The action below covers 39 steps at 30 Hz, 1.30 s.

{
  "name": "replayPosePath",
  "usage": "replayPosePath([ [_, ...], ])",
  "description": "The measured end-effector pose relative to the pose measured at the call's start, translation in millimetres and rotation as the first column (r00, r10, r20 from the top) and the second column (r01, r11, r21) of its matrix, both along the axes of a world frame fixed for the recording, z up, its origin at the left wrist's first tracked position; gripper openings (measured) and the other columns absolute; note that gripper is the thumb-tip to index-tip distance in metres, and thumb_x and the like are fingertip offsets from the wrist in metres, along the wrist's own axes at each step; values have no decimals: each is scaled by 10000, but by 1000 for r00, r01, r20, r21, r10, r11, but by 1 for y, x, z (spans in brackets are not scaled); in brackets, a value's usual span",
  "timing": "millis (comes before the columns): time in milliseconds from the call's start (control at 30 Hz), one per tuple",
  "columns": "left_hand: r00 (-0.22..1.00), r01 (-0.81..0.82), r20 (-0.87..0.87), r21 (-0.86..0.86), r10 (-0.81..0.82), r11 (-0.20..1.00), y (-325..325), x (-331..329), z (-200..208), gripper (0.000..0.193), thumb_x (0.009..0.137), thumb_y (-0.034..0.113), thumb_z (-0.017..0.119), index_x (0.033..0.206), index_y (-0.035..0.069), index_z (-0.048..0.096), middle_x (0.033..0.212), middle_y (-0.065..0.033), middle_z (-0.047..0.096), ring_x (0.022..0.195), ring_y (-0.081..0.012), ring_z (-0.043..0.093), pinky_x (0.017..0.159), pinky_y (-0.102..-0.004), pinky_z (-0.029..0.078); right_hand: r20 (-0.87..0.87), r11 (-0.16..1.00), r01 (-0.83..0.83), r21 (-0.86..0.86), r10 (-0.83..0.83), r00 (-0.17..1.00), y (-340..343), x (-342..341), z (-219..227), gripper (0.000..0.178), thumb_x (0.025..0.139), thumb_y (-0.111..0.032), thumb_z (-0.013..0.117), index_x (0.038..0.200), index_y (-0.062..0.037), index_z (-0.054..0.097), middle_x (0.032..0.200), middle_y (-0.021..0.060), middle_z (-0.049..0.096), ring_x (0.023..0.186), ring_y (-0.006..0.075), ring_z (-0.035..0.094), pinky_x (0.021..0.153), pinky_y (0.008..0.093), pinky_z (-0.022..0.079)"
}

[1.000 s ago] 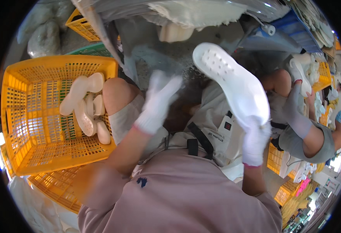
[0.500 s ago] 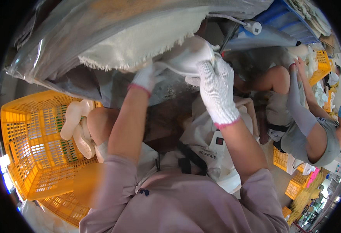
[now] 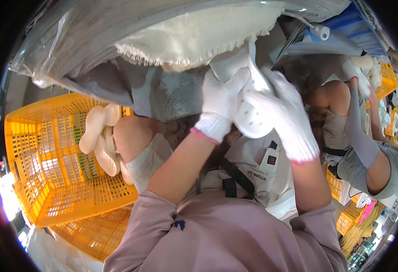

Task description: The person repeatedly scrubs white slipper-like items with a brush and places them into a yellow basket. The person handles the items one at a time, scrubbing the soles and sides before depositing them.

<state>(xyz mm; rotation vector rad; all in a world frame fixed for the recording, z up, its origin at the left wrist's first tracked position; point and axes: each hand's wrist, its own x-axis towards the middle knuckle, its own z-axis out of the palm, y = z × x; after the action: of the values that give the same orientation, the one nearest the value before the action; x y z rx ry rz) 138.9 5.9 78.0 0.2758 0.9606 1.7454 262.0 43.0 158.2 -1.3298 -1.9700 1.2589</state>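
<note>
In front of my chest, a white clog-style foam shoe [image 3: 253,120] is held between both hands, its rounded toe with small holes tilted down toward me. My left hand [image 3: 222,97], in a white knit glove with a pink cuff, is closed on the shoe's left side by its opening. My right hand [image 3: 286,111], gloved alike, wraps round its right side; its fingers are slightly blurred. The shoe's heel end points up toward a fringed white cloth [image 3: 199,36] hanging just beyond.
A yellow plastic basket [image 3: 40,199] stands at my left with several pale shoes [image 3: 93,129] in it. Plastic sheeting [image 3: 86,45] covers the housing ahead. A small white lamp-like fitting [image 3: 320,31] hangs at upper right. Another person [image 3: 364,149] sits close on my right.
My left hand has moved right and now grips the shoe with my right hand. The shoe has come out nearer to me and turned, its holed toe now showing. The view has shifted slightly.
</note>
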Motion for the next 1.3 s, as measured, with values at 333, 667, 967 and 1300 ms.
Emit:
replayPosePath([
  [333,977,215,50,-221,-210,951,72,-50,-51,618,964,402,774,1428,35,595,1332,-102,676,1232,-226,645,1016,-465,533,-257,888,302,346,-219,941,42,-5,-61,588,832,-268,735,1283,89,614,1066,286,713,970,399,729,851,425,581],
  [667,795,240,-466,-345,-387,908,-15,-32,-8,410,925,253,843,1192,-39,737,1064,-76,782,953,-115,697,870,-325,578,-127,975,158,-153,-178,976,54,-47,-19,539,831,-332,722,1178,79,709,988,314,739,1006,478,724,894,454,570],
  [967,860,387,358,8,-364,922,-14,-48,-26,495,1054,377,609,1317,-42,629,1195,-193,725,1076,-348,723,968,-497,593,725,485,-699,526,175,666,-37,6,-14,523,772,-181,771,1284,-117,687,1172,96,714,1002,278,719,850,380,593],
  [1300,907,3,416,-166,68,986,-2,-90,-56,473,1070,494,547,1201,50,645,1045,-151,736,934,-335,716,838,-418,591,191,681,-208,702,101,976,-53,-68,-70,222,935,-270,774,1009,-63,738,805,161,714,694,371,699,622,448,560],
])
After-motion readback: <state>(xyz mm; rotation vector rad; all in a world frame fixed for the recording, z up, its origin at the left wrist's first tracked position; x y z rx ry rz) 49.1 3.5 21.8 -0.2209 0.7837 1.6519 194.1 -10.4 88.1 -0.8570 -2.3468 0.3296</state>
